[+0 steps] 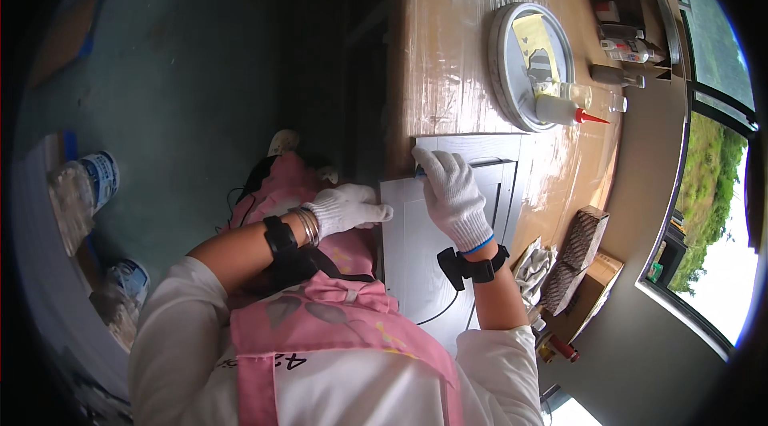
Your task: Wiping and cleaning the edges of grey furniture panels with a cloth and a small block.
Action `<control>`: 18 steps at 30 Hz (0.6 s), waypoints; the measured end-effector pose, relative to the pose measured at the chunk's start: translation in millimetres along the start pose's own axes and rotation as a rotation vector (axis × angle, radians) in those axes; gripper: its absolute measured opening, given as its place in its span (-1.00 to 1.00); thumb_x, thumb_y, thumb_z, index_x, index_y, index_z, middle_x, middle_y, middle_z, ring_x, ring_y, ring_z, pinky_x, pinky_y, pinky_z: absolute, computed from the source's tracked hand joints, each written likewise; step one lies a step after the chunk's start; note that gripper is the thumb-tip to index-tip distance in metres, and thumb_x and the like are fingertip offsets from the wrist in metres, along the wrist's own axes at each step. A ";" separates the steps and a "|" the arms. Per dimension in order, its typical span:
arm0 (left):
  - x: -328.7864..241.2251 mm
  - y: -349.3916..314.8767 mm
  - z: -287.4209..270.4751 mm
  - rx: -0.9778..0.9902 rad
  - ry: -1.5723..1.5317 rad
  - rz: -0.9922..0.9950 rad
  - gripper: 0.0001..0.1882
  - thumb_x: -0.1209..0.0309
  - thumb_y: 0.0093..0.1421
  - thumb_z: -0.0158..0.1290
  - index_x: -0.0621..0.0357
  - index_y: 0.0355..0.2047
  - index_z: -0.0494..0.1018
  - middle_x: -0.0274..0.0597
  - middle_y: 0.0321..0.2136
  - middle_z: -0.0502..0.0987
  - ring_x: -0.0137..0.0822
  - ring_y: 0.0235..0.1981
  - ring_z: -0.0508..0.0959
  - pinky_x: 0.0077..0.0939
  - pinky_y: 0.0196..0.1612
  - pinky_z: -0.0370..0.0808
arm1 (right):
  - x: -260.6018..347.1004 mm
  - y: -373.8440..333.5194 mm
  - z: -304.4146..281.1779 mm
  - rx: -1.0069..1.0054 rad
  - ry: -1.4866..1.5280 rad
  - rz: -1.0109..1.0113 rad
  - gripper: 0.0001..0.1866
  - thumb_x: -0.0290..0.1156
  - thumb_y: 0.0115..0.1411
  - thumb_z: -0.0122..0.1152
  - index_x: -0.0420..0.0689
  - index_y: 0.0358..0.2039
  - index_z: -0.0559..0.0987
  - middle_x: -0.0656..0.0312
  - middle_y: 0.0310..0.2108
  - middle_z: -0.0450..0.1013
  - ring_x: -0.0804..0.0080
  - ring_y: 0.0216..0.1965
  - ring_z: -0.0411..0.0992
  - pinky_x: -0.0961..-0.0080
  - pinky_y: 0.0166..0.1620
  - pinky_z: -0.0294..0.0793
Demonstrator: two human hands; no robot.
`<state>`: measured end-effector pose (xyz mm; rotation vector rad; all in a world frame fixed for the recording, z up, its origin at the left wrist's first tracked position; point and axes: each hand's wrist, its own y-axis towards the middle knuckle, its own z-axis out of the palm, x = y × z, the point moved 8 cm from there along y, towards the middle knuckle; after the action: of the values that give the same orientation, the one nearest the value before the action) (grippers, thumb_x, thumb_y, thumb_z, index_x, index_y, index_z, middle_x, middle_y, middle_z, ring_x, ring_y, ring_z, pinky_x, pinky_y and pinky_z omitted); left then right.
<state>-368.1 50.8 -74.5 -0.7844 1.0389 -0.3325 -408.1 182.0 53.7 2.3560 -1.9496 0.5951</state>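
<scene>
A grey cabinet door (405, 246) with a recessed centre panel lies at the table's near edge, against my body. Another grey panel (472, 146) shows beyond and partly beneath it. My left hand (348, 208), in a white knit glove, is closed at the door's left edge, its fingertips against that edge. My right hand (453, 196), gloved too, is over the door's far end with its fingers curled down. A bit of something blue (420, 173) peeks out under those fingertips; most of it is hidden.
A round metal lid (498, 66) holds yellow sandpaper, a glass jar (578, 95) and a white squeeze bottle (555, 110) with a red nozzle. Bottles (626, 50) line the far right. Rags (534, 270) and boxes (574, 254) sit right of the door. Buckets (100, 178) stand left.
</scene>
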 end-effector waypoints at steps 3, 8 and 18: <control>5.3 7.5 5.9 -0.013 -0.116 0.061 -0.47 -0.13 0.17 0.15 0.12 -0.21 0.58 -0.32 -0.39 0.62 -0.48 -0.37 0.59 -0.55 -0.22 0.52 | 29.9 -0.5 -8.3 -0.152 0.147 -0.125 -0.48 -0.64 0.04 0.12 -0.18 0.08 0.41 0.01 -0.19 0.45 -0.03 -0.18 0.43 0.14 -0.09 0.46; 0.7 1.6 1.8 -0.016 -0.048 0.016 -0.47 -0.12 0.16 0.18 0.13 -0.21 0.58 -0.32 -0.39 0.62 -0.50 -0.38 0.58 -0.56 -0.22 0.52 | 14.2 -6.4 -0.7 -0.042 0.055 -0.085 -0.44 -0.67 0.01 0.14 -0.18 0.10 0.42 0.01 -0.14 0.45 -0.05 -0.13 0.42 0.15 -0.08 0.45; 0.6 4.1 -0.6 -0.002 -0.055 0.012 -0.44 -0.12 0.15 0.21 0.16 -0.18 0.57 -0.30 -0.40 0.61 -0.49 -0.39 0.58 -0.57 -0.22 0.52 | -18.8 -19.7 -13.5 -0.144 0.065 0.014 -0.46 -0.64 0.05 0.11 -0.13 0.11 0.39 0.02 -0.20 0.45 -0.06 -0.16 0.41 0.08 -0.09 0.43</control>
<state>-368.8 53.0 -78.0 -0.7852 0.9917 -0.2983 -395.7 207.4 64.7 2.2120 -1.9135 0.5068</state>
